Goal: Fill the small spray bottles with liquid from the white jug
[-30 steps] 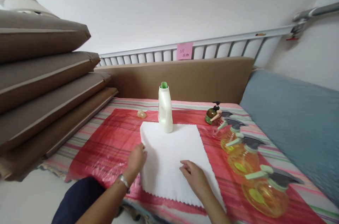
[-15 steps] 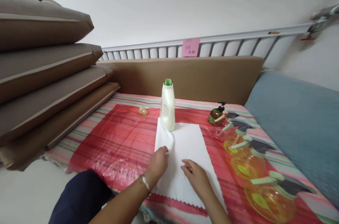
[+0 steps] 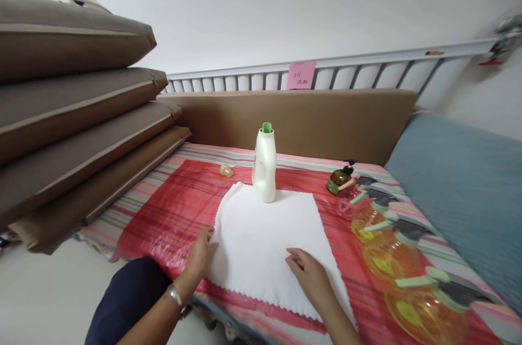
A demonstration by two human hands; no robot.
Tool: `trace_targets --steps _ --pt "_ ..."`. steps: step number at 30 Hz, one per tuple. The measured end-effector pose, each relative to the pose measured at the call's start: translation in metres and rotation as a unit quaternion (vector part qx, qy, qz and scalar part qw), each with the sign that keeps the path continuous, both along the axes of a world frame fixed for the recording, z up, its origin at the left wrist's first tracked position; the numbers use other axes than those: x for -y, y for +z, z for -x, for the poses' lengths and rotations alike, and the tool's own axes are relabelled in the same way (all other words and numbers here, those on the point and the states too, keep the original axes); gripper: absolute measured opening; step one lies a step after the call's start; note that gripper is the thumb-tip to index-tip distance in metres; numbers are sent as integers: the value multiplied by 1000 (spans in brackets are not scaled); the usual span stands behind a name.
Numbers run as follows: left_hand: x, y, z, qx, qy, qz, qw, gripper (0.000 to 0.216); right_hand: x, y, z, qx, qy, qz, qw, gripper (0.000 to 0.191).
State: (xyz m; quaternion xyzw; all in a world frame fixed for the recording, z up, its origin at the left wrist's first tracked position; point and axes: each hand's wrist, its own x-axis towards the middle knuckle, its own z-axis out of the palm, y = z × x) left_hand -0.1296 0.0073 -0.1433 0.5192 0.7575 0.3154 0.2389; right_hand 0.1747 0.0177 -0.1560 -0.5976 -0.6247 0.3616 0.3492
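A white cloth (image 3: pixel 261 236) with a scalloped edge lies spread over the red plastic sheet. My left hand (image 3: pixel 199 255), with a silver bracelet at its wrist, pinches the cloth's left edge, which is slightly raised there. Over the cloth's right half is my right hand (image 3: pixel 310 274), empty, its fingers loosely bent and thumb apart; whether it touches the fabric I cannot tell. An uncapped whitish plastic bottle (image 3: pixel 266 171) with a green spout stands upright at the cloth's far edge. Left of it, a small translucent cap (image 3: pixel 226 170) rests on the red sheet.
Along the right stand several yellow-orange pump bottles (image 3: pixel 393 258), a pinkish one and a dark green pump bottle (image 3: pixel 337 179). Stacked brown cushions (image 3: pixel 81 100) rise at the left. A brown padded board (image 3: pixel 310 122) closes off the back; blue fabric (image 3: pixel 460 176) lies far right.
The cloth's folded-over left part has been opened out to the left by my left hand. My right hand stays over the cloth's right half. The view has shifted slightly.
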Motion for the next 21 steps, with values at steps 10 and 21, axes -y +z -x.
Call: trace_targets --steps 10,21 --pt "-28 1 5 -44 -26 1 999 40 2 2 2 -6 -11 -17 1000 29" --pt "-76 20 5 -143 -45 -12 989 34 4 3 3 -3 -13 -16 1000 30"
